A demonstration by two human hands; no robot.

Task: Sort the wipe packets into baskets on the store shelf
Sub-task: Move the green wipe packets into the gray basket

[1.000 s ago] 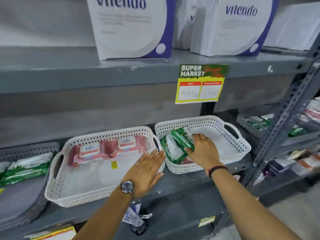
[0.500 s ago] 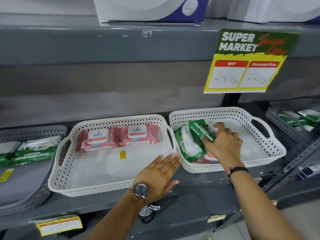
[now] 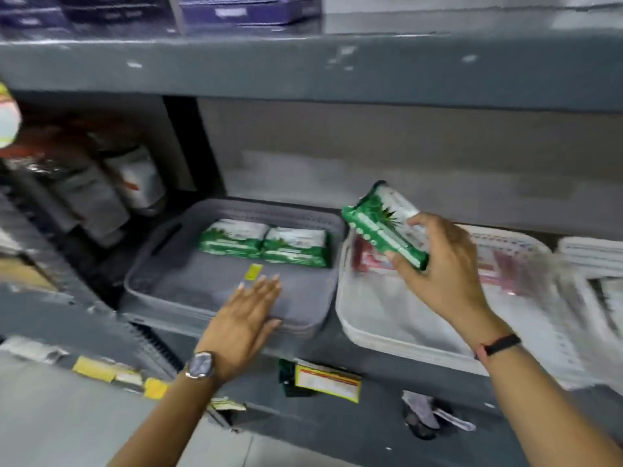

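My right hand (image 3: 445, 267) grips a green wipe packet (image 3: 382, 224) and holds it tilted in the air over the left edge of the white basket (image 3: 387, 325). Pink packets (image 3: 499, 264) lie blurred at the back of that basket. To its left stands a grey basket (image 3: 188, 284) with two green packets (image 3: 263, 242) side by side at its back. My left hand (image 3: 249, 318) lies flat with fingers spread on the grey basket's front rim, holding nothing.
Dark pouches and bottles (image 3: 111, 190) fill the bay to the left behind an upright post. A second white basket (image 3: 590, 257) shows at the far right. Price labels (image 3: 327, 382) hang on the shelf's front edge. The upper shelf (image 3: 303, 65) hangs low overhead.
My right hand has lifted a green packet out of the right white basket and carried it left. The view has swung left, and my left hand now rests on the grey basket.
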